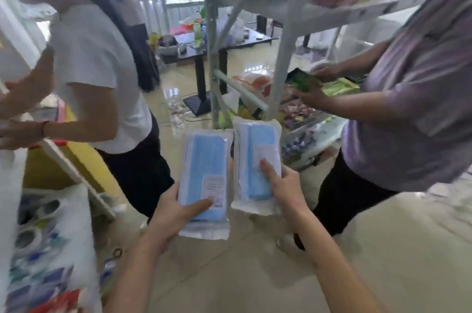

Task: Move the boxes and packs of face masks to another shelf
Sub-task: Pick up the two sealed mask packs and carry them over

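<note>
I hold two clear plastic packs of blue face masks side by side over the floor. My left hand (173,210) grips the lower end of the left pack (205,169), thumb lying across its white label. My right hand (283,185) grips the right pack (258,156) from its right side, thumb pressed on the blue front. Both packs stand roughly upright, nearly touching each other.
A person in a white shirt (102,77) stands close on the left, a person in a lilac shirt (413,98) on the right sorting goods. A grey metal shelf rack (283,39) rises ahead. A white shelf with tape rolls (38,236) is at lower left.
</note>
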`<action>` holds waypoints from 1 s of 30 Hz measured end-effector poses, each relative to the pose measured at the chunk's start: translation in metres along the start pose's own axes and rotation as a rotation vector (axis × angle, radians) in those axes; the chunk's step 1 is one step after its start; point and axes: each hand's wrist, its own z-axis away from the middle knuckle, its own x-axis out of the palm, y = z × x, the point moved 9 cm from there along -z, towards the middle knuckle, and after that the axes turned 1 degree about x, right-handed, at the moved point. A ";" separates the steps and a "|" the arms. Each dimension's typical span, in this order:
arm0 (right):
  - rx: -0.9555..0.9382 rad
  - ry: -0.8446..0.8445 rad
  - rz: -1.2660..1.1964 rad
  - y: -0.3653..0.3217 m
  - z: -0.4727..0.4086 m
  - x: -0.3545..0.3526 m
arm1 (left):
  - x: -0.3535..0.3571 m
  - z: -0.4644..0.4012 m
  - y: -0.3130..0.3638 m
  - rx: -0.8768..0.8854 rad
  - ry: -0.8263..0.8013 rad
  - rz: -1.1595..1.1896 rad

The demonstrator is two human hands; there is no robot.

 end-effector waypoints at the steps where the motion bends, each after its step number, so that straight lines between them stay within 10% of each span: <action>1: 0.004 0.051 -0.007 0.000 0.003 -0.026 | 0.018 -0.008 0.001 -0.008 -0.031 -0.013; 18: 0.071 0.807 -0.240 0.036 0.163 -0.421 | 0.438 0.015 0.026 0.058 -0.917 -0.140; 30: 0.037 1.047 -0.331 0.043 0.260 -0.591 | 0.653 0.087 0.030 0.056 -1.179 -0.228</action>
